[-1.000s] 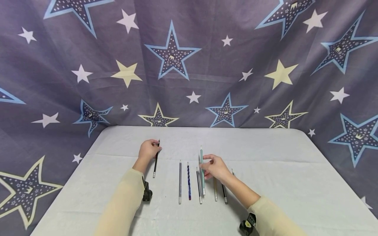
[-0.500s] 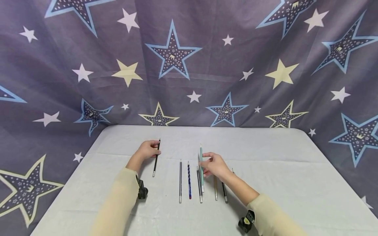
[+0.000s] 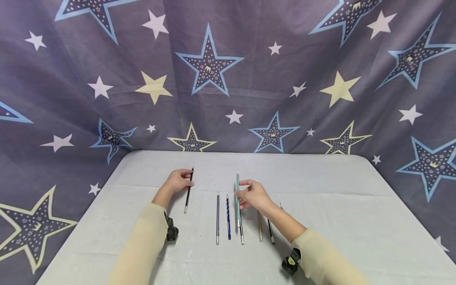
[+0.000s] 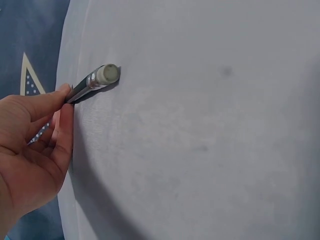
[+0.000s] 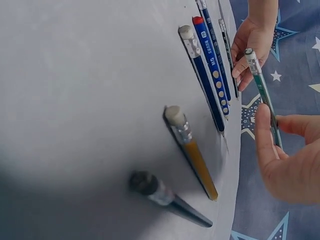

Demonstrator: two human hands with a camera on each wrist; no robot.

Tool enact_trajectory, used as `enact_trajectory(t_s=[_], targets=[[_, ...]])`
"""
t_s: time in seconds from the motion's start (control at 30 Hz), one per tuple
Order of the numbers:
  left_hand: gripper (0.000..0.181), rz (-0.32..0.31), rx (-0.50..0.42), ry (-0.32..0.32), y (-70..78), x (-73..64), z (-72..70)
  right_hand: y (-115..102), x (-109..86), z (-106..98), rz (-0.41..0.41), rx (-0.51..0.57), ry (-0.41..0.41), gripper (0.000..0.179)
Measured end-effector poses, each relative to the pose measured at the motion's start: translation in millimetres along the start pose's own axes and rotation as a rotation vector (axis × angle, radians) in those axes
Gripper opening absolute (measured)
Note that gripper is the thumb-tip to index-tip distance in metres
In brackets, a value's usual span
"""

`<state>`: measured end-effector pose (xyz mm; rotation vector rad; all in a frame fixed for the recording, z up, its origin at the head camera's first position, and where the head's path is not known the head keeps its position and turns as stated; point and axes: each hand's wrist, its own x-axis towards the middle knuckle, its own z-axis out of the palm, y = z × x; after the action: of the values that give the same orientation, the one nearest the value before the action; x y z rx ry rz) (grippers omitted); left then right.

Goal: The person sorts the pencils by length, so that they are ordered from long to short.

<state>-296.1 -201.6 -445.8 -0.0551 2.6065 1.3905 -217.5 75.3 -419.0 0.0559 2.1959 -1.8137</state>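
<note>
And there it was, a pencil in each hand! Out on the far left of the table [image 3: 320, 229], the left hand [image 3: 178, 181] had a black pencil [image 3: 189, 194] pinched between thumb and fingers, its grip nearly closed and the pale eraser end pointing back towards the person. Over in the middle, the right hand [image 3: 254, 194] had a teal pencil [image 3: 238, 213] between thumb and fingertips, gap narrow, eraser end lowest in the head view and overlapping a dark pencil [image 3: 242, 231]. And what a row around it! A dotted blue pencil [image 3: 228, 219] with a red end lay just left of that one, then a navy pencil [image 3: 217, 219], nearer the left hand. Right of it came a golden pencil [image 3: 260, 229] and a dark-ended pencil [image 3: 271, 232], both partly behind the right hand's wrist. Behind everything hung a star-patterned curtain [image 3: 256, 87].
</note>
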Motion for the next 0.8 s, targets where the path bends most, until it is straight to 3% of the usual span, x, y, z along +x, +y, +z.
enact_trajectory(t_s=[0.43, 0.8], targets=[[0.053, -0.058, 0.026, 0.016, 1.6, -0.2, 1.2, -13, 8.3, 12, -0.029, 0.000, -0.022, 0.050], [0.052, -0.052, 0.044, 0.019, 2.7, -1.8, 0.6, -23, 10.9, 30, -0.047, -0.002, -0.033, 0.045]])
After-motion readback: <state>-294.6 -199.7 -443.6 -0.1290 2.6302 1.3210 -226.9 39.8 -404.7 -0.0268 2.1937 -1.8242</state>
